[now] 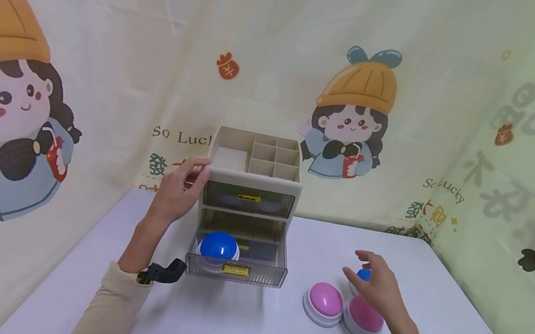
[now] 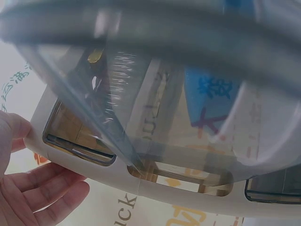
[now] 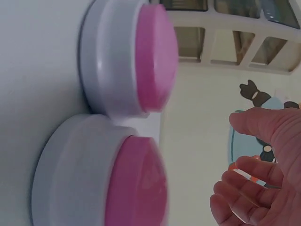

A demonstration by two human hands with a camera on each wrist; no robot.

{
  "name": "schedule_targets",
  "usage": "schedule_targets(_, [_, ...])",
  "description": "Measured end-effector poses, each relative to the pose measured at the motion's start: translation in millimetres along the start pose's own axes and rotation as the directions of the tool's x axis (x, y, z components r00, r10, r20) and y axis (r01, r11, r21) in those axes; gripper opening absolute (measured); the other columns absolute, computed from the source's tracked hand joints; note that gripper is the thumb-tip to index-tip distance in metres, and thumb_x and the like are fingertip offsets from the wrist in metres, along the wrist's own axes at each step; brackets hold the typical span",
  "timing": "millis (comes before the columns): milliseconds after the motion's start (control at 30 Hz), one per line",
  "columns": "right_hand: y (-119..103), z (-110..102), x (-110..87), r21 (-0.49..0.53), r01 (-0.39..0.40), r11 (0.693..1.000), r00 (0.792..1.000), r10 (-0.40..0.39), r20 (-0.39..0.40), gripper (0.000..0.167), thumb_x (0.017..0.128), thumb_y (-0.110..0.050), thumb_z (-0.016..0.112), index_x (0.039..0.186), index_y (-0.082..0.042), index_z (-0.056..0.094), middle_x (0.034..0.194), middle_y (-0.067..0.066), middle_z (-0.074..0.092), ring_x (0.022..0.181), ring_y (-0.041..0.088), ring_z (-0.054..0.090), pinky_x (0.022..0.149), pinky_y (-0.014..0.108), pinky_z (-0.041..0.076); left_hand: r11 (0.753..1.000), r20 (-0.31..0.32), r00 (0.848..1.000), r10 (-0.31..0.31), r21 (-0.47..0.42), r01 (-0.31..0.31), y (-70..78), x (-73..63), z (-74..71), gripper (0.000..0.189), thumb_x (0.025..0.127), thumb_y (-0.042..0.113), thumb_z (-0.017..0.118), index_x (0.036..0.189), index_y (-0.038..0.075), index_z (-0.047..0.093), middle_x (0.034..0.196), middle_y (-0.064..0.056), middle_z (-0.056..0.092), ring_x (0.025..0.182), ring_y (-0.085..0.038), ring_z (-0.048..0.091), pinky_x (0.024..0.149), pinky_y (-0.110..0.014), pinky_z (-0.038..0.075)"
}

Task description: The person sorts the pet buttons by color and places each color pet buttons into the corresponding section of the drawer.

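Note:
A beige desktop drawer organizer [image 1: 255,181] stands at the back of the table with its clear lower drawer [image 1: 262,276] pulled out. In that drawer, at the left, sits a round blue push button [image 1: 219,246] with a white base. My left hand [image 1: 177,191] grips the organizer's upper left corner, thumb at the front and fingers along the side. To the right, my right hand [image 1: 376,285] hovers with fingers spread over a pink button [image 1: 364,316] and a second blue button [image 1: 363,274], which it partly hides. Another pink button [image 1: 326,299] lies just left of these.
The organizer's upper drawer [image 1: 269,204] is closed, and compartments [image 1: 275,154] line its top. A white table [image 1: 224,332] spreads out in front. Behind hangs a printed curtain [image 1: 276,31] with cartoon figures.

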State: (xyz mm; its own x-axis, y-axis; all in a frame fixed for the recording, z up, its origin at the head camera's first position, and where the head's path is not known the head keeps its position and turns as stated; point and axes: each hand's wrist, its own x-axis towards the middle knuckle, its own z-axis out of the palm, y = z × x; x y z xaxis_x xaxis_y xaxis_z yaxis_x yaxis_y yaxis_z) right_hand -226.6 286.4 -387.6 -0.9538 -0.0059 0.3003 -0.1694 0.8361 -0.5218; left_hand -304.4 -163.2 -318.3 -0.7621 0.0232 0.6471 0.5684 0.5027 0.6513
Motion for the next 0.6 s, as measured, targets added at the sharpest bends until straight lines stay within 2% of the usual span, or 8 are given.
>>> schedule_targets(100, [2.1, 1.4, -1.6, -0.029, -0.008, 1.000, 1.000, 0.008, -0.005, 0.057, 0.092, -0.027, 0.076, 0.136, 0.004, 0.055, 0.129, 0.028, 0.059, 0.115, 0.044, 0.059, 0.090, 0.058, 0.056, 1.000, 0.003, 1.000, 0.001, 0.001, -0.001, -0.2, -0.1, 0.5, 0.043, 0.104, 0.039, 0.056, 0.140, 0.016, 0.060, 0.128, -0.017, 0.070, 0.103, -0.033, 0.071, 0.086, -0.051, 0.060])
schedule_targets(300, [10.2, 0.1, -1.9, -0.025, -0.033, 0.999, 0.999, 0.032, -0.003, 0.058, 0.094, -0.029, 0.075, 0.135, 0.007, 0.055, 0.128, 0.030, 0.060, 0.112, 0.045, 0.061, 0.091, 0.059, 0.054, 1.000, 0.004, 1.000, 0.013, 0.004, -0.013, -0.4, 0.2, 0.8, 0.043, 0.104, 0.038, 0.056, 0.140, 0.015, 0.060, 0.128, -0.018, 0.070, 0.103, -0.033, 0.072, 0.086, -0.051, 0.060])
schedule_targets(600, [23.4, -3.7, 0.7, 0.006, -0.133, 0.991, 0.990, 0.133, 0.043, 0.061, 0.095, -0.030, 0.072, 0.138, 0.007, 0.051, 0.133, 0.033, 0.057, 0.113, 0.046, 0.060, 0.090, 0.055, 0.056, 1.000, 0.005, 1.000, 0.011, 0.000, -0.011, -0.2, 0.2, -0.4, 0.043, 0.104, 0.038, 0.056, 0.140, 0.014, 0.059, 0.128, -0.018, 0.070, 0.102, -0.033, 0.071, 0.086, -0.051, 0.060])
